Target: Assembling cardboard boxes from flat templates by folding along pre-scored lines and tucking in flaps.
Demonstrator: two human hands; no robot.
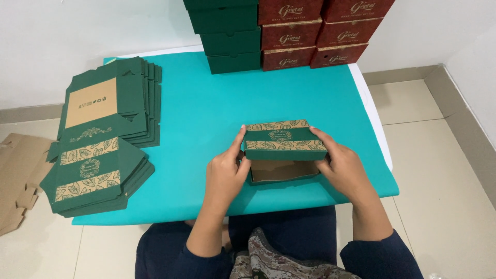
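A small dark green cardboard box with tan leaf bands stands on the teal sheet, its lid half raised over the brown inside. My left hand holds the box's left end, thumb on the lid's corner. My right hand grips the right end of the lid and the box's side.
A stack of flat unfolded green box blanks lies at the left of the teal sheet. Folded green boxes and red boxes are piled at the far edge. Brown cardboard scraps lie on the tiled floor at left.
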